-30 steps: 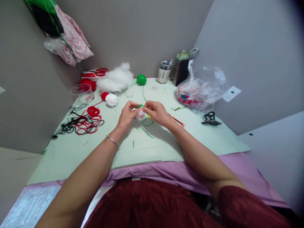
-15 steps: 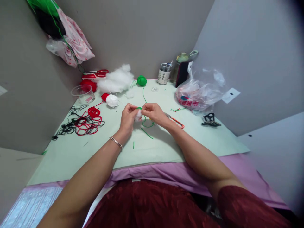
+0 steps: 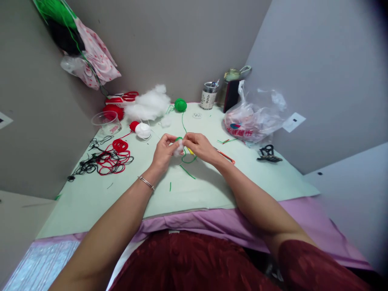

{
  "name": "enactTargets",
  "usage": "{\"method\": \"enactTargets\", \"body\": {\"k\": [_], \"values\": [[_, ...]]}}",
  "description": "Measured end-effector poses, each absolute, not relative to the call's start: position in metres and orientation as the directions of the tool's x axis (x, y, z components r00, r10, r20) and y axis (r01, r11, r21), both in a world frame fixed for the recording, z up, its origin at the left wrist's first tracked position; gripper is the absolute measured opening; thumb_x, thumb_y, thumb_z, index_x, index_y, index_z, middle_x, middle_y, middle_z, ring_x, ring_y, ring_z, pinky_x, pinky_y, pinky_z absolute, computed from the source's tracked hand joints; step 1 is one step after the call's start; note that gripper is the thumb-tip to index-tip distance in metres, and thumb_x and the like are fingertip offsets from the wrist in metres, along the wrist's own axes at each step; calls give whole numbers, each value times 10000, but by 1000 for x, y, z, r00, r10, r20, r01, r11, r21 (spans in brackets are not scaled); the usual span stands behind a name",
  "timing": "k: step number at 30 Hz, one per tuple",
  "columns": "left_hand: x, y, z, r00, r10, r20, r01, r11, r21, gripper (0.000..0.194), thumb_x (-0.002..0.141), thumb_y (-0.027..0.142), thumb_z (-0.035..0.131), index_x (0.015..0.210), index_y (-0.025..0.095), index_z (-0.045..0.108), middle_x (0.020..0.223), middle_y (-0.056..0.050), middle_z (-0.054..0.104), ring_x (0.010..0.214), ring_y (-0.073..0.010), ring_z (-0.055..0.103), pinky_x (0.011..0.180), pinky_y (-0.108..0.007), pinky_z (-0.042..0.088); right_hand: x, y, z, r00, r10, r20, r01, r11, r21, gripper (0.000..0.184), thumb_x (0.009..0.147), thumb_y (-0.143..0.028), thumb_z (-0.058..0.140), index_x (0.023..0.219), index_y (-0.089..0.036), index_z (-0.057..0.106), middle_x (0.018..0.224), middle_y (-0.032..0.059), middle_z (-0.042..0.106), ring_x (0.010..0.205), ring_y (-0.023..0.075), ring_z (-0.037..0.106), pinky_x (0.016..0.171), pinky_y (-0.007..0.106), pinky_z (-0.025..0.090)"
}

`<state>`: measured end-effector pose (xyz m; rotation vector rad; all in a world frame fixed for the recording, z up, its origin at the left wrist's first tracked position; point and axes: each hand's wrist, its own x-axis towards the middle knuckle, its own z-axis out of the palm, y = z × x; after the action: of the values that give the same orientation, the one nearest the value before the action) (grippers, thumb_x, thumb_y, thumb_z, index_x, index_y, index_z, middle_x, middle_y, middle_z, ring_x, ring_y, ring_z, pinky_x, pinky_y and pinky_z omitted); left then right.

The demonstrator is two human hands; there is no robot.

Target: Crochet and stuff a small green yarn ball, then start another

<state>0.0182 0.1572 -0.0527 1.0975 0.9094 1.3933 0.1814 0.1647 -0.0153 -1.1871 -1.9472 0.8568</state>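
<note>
My left hand (image 3: 163,151) is closed, thumb and fingers pinching a small green yarn piece (image 3: 179,139). A tuft of white stuffing (image 3: 178,150) sticks out of it toward me. My right hand (image 3: 198,146) is closed too, its fingertips pinched against the stuffing at the right side of the piece. A yellow object (image 3: 190,150) shows partly under my right hand. Green yarn (image 3: 183,121) runs from the green ball (image 3: 180,105) behind the hands and loops below them. Craft scissors with orange handles (image 3: 226,155) lie partly hidden beside my right wrist.
A heap of white stuffing (image 3: 148,103) lies at the back left near a clear plastic cup (image 3: 106,125) and a white yarn ball (image 3: 143,130). Tangled black and red yarn (image 3: 104,161) spreads at left. A plastic bag (image 3: 251,121) and black hair clip (image 3: 268,154) are at right.
The stuffing and my right fingertips have shifted slightly to the right. More of the yellow object shows under my right hand. The view has tilted a little.
</note>
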Motion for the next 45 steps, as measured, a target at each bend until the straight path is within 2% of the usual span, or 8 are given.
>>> {"method": "enactTargets", "body": {"k": [4,13,18,28,31,36,41,45], "values": [[19,158,-54,-51,984,168,-251,-176,952,414,680,323,907,825,207,537,774,69,561,524,-83,607,464,-208,511,177,164,-18,-379,901,211,428,372,-823,254,860,-407,584,712,-200,575,575,-62,456,586,114,377,588,271,267],[20,152,-49,15,984,176,-280,-165,946,388,752,424,868,888,205,577,864,28,627,684,-120,676,646,-280,622,176,172,-30,-267,940,214,445,318,-838,223,833,-368,584,686,-218,508,584,-43,557,571,111,419,574,253,282],[17,154,-47,46,987,151,-246,-135,960,385,694,349,884,863,202,571,810,30,650,594,-128,683,580,-272,586,186,170,-20,-353,917,188,455,343,-822,235,845,-398,600,711,-209,561,569,-58,470,592,121,394,586,265,263],[20,157,-58,-160,979,127,-181,-155,971,257,700,174,753,763,215,508,695,81,524,467,-64,513,402,-181,416,169,154,-17,-412,890,195,480,394,-784,143,842,-280,550,718,-211,570,581,-60,456,607,129,391,641,286,274],[21,153,-53,-107,989,105,-220,-126,967,237,735,225,764,788,215,533,707,62,554,507,-89,558,448,-204,476,170,160,-21,-335,924,186,505,342,-792,189,823,-310,577,664,-213,546,555,-64,427,590,124,366,621,290,254],[19,149,-42,-14,995,96,-300,-96,949,250,859,437,716,842,198,644,890,-25,670,757,-151,662,639,-268,603,180,172,-26,-247,951,189,466,287,-837,246,824,-372,566,640,-220,508,547,-62,413,580,119,353,580,285,235],[15,151,-39,41,997,67,-337,-49,940,248,779,348,817,976,222,732,991,-29,723,857,-145,675,717,-236,583,182,176,-29,-245,945,219,379,301,-875,298,845,-455,538,664,-223,494,573,-63,382,567,112,327,553,275,242],[15,153,-43,63,997,34,-352,-10,936,302,737,321,855,997,225,735,954,-17,712,825,-132,667,696,-214,557,178,174,-31,-257,937,236,359,320,-877,314,865,-485,516,700,-218,524,591,-56,400,573,118,340,556,271,273]]}}
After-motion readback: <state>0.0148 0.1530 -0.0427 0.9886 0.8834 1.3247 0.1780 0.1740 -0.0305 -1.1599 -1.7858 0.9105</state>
